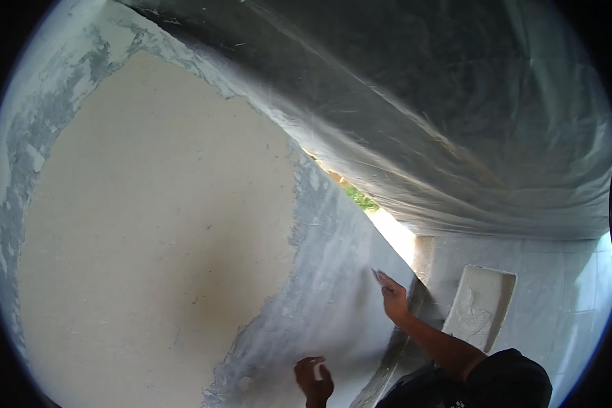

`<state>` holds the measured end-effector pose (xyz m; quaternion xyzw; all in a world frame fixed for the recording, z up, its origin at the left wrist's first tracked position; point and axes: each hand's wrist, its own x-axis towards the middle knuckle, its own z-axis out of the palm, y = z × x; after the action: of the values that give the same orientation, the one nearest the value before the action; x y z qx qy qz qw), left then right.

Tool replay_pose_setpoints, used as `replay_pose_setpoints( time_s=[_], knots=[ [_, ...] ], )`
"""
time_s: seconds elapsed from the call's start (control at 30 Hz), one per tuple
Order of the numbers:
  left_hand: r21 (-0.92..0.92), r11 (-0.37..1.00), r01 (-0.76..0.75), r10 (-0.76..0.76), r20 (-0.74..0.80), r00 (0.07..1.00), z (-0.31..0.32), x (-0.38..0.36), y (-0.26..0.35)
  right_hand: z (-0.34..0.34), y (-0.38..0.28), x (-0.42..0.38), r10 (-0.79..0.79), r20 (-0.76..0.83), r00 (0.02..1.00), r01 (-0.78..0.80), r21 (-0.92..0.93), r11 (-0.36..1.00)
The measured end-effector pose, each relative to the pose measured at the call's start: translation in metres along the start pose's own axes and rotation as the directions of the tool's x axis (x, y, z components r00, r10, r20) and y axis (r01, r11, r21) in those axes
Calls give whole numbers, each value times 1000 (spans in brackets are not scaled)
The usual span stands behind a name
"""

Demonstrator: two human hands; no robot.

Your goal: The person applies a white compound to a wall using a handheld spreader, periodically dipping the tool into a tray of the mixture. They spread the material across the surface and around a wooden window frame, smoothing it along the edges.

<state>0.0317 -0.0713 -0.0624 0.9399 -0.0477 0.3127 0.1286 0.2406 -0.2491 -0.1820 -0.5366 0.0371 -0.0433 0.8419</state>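
Before me is a grey wall (pixel 340 251) with a large cream patch of plaster (pixel 156 170) that has a ragged edge. My right hand (pixel 393 299) reaches toward the wall's lower right, closed around a thin, dark-edged flat tool (pixel 375 274); its handle is hidden by the fingers. Lower down, my left hand (pixel 313 382) is near the wall, its fingers loosely curved and the thumb apart from them. Something pale shows between thumb and fingers, perhaps plaster on the palm or the wall behind. Contact between either hand and the wall cannot be made out.
A white rectangular tray (pixel 466 314) with pale, wet-looking paste sits on the floor (pixel 551 299) to the right. Translucent plastic sheeting (pixel 455 115) hangs across the upper right. Through a narrow gap beside the wall, bright light and green grass (pixel 360 197) show.
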Motion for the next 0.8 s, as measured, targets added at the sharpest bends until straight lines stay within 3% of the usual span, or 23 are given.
replay_pose_setpoints(
  time_s=[0.03, 0.1, 0.27, 0.33, 0.37, 0.43, 0.47, 0.57, 0.63, 0.7, 0.77, 0.8],
  knots=[
    [-88, 995, 37, -27, 115, 993, 13, -1, 6, -19, 38, 1, 375, -20, 927, -368, 150, 918],
    [-186, 981, 45, 7, 268, 963, 48, -12, 7, -77, 87, -20, 464, 353, 813, -582, 540, 608],
    [-396, 915, 79, 164, 543, 823, 113, -34, 26, -136, 83, -84, 463, 259, 848, -497, 692, 524],
    [-463, 880, 106, 235, 618, 750, 134, -44, 27, -149, 77, -98, 394, 113, 912, -330, 771, 544],
    [-487, 861, 148, 261, 671, 694, 145, -49, 27, -159, 59, -107, 322, 142, 936, -302, 793, 529],
    [-481, 850, 214, 297, 774, 559, 164, -61, 30, -177, 60, -119, 503, -65, 862, -312, 715, 626],
    [-452, 861, 234, 307, 828, 470, 168, -69, 29, -186, 69, -136, 446, -57, 893, -268, 728, 631],
    [-349, 896, 276, 271, 920, 283, 190, -91, 31, -210, 75, -178, 606, -249, 756, -347, 632, 693],
    [-351, 896, 274, 301, 931, 208, 207, -95, 40, -223, 74, -195, 620, -366, 694, -267, 668, 694],
    [-352, 890, 291, 312, 934, 176, 227, -109, 48, -249, 90, -209, 622, -445, 644, -211, 679, 703],
    [-354, 881, 314, 327, 935, 136, 240, -123, 59, -283, 122, -216, 606, -642, 470, -162, 612, 774],
    [-350, 876, 332, 331, 937, 113, 248, -125, 62, -290, 118, -216, 609, -647, 458, -153, 618, 771]
  ],
)
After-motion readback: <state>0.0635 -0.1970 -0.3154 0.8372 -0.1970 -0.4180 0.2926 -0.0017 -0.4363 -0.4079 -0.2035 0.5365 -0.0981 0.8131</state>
